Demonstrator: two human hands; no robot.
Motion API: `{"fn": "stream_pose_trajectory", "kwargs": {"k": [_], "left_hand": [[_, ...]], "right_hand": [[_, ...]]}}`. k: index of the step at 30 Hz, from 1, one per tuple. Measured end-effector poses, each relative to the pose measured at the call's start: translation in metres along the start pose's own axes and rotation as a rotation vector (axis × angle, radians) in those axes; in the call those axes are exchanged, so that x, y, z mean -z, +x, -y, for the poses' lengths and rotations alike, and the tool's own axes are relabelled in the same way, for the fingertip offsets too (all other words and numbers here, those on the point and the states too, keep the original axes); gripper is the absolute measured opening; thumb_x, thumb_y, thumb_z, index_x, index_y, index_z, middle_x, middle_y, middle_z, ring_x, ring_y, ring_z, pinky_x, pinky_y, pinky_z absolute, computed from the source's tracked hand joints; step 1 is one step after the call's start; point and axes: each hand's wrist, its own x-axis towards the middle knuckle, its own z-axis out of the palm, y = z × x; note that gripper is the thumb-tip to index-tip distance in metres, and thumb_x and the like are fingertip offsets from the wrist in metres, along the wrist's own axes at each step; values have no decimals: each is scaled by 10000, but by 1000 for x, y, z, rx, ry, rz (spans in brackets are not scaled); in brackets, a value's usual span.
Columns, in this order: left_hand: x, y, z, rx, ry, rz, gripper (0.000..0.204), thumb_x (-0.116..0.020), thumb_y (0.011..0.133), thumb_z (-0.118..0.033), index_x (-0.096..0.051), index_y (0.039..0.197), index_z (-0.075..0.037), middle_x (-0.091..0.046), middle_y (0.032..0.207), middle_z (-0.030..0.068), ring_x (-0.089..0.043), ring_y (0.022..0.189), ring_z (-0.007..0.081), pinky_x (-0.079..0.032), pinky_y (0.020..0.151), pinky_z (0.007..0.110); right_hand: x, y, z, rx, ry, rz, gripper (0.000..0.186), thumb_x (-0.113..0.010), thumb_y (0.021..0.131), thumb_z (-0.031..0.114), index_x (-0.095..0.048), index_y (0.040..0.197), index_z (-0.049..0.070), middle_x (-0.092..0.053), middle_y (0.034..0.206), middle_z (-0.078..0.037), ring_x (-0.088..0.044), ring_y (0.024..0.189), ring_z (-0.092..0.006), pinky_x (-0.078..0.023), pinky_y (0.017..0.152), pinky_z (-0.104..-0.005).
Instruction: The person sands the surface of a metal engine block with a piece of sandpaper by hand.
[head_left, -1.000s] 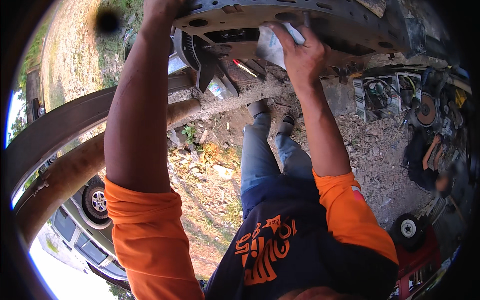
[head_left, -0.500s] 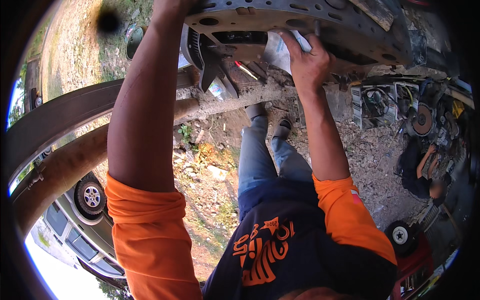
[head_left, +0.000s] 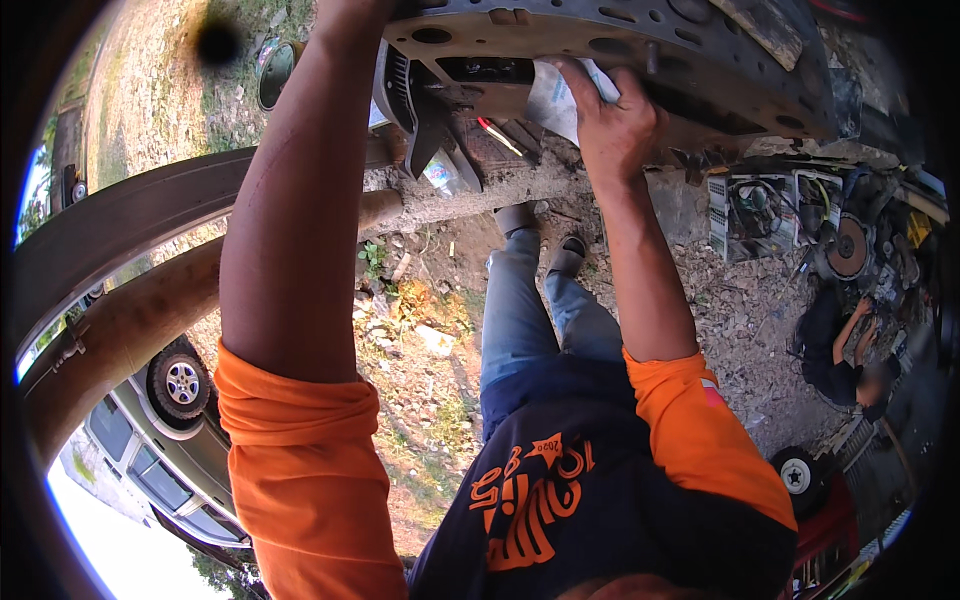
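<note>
The right hand (head_left: 612,115) presses a crumpled white rag (head_left: 553,98), gripped in closed fingers, against a grey metal panel (head_left: 640,50) (rusty, hole-punched) overhead. The left hand is out of view past the top edge.

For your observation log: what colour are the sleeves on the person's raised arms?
Bright orange sleeves, clearest in the head view, against a dark navy shirt front.

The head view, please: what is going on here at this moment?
A person in orange sleeves works with both arms raised at a grey metal panel full of holes. The right hand presses a white rag against it. The left hand reaches the panel's edge and is mostly cut off by the frame. Another person crouches among parts at the right.
</note>
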Motion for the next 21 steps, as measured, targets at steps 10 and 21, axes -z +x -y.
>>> {"fn": "stream_pose_trajectory", "kwargs": {"k": [10, 21], "left_hand": [[-9, 35, 13, -69, 176, -96, 724, -690, 887, -575, -706, 1222, 66, -740, 1132, 204, -700, 1021, 252, -530, 884, 381], [-11, 64, 41, 10, 292, -149, 910, -543, 854, -740, -725, 1134, 107, -673, 1214, 359, -650, 1196, 447, -471, 1037, 456]], "right_hand": [[4, 0, 26, -328, 244, -82, 198, -864, 857, 107, -776, 976, -23, -799, 888, -96, -718, 772, -107, -553, 700, -276], [-11, 8, 46, -438, 431, -291, 254, -862, 874, 196, -753, 995, 1, -789, 882, -88, -720, 777, -135, -549, 718, -288]]}}
